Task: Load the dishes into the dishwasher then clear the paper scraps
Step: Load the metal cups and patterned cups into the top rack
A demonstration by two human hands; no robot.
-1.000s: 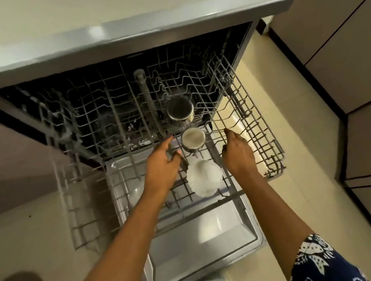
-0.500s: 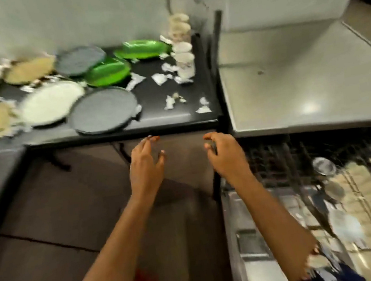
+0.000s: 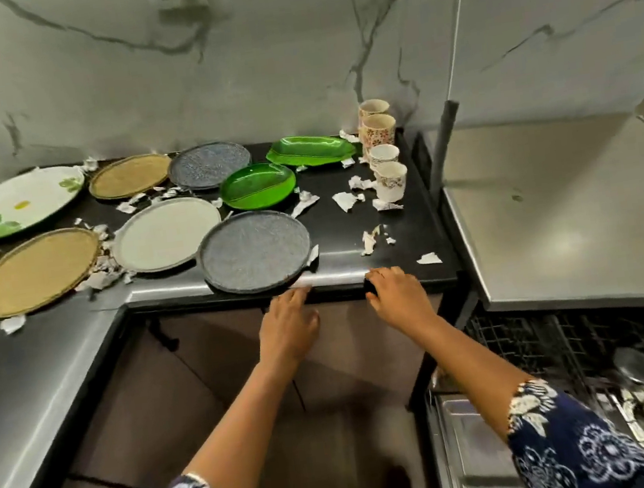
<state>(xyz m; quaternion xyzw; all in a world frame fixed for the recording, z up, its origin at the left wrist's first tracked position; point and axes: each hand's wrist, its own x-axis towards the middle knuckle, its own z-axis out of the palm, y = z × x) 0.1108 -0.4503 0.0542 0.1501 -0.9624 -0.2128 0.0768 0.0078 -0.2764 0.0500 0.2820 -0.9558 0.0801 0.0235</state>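
My left hand (image 3: 288,326) and right hand (image 3: 399,299) are both empty, fingers loose and slightly spread, at the front edge of the black countertop (image 3: 416,227). Speckled grey round plate (image 3: 255,250) sits just past the left fingertips, overhanging the edge. Torn white paper scraps (image 3: 369,239) lie among the dishes. Open dishwasher's wire rack (image 3: 530,347) is lower right.

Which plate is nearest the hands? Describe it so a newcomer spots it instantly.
Start at the black countertop against the marbled wall and follow its front edge. The blue-grey speckled plate lies there, just beyond the left hand. Its rim reaches the counter's front edge, unlike the matching plate near the wall, and it is darker than the plain off-white plate on its left.
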